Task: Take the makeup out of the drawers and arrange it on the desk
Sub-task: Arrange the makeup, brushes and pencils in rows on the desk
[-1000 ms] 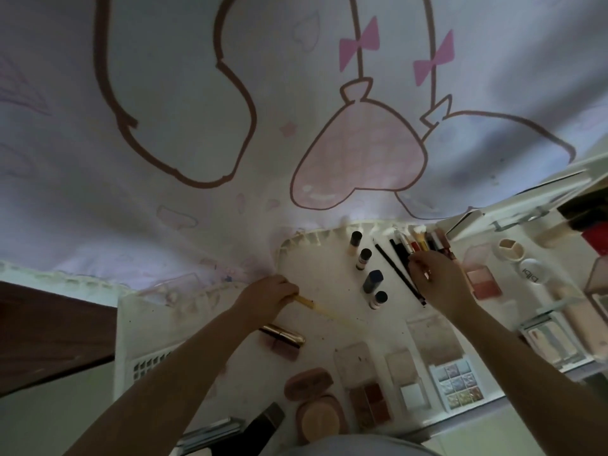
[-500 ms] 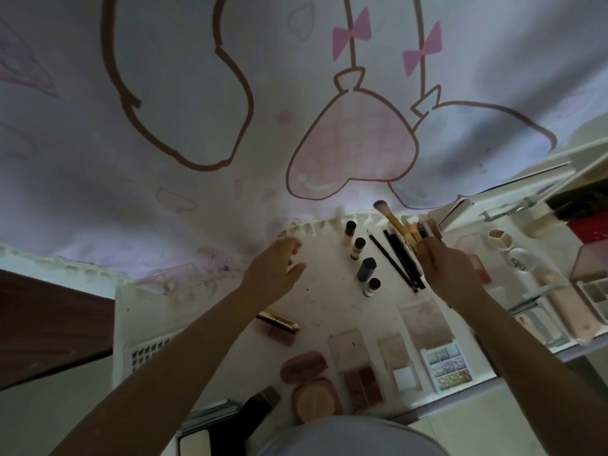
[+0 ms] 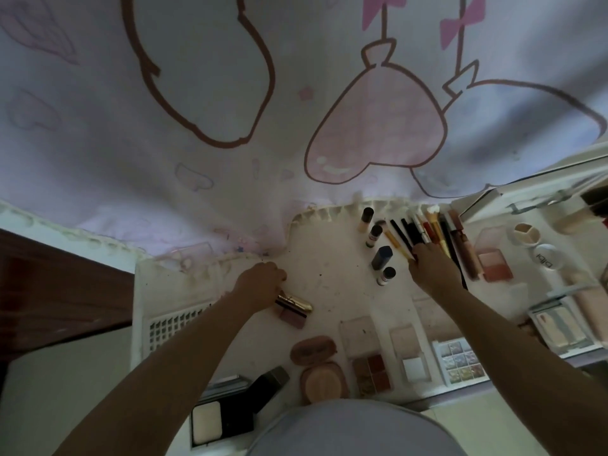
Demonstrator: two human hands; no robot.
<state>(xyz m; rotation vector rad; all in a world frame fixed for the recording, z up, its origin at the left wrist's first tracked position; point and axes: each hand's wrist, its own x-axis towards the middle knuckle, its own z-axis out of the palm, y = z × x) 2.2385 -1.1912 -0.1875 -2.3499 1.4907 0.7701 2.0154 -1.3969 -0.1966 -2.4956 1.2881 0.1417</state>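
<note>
Left hand (image 3: 260,280) grip on gold tube (image 3: 293,302), right hand (image 3: 431,269) fingers flat on brushes (image 3: 414,232) near desk (image 3: 332,278) edge

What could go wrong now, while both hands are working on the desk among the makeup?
The right hand is at the near ends of the brushes and pencils; a nudge could scatter the row. The small bottles stand upright just beside it and might tip. The left hand may send the gold tube rolling.
</note>
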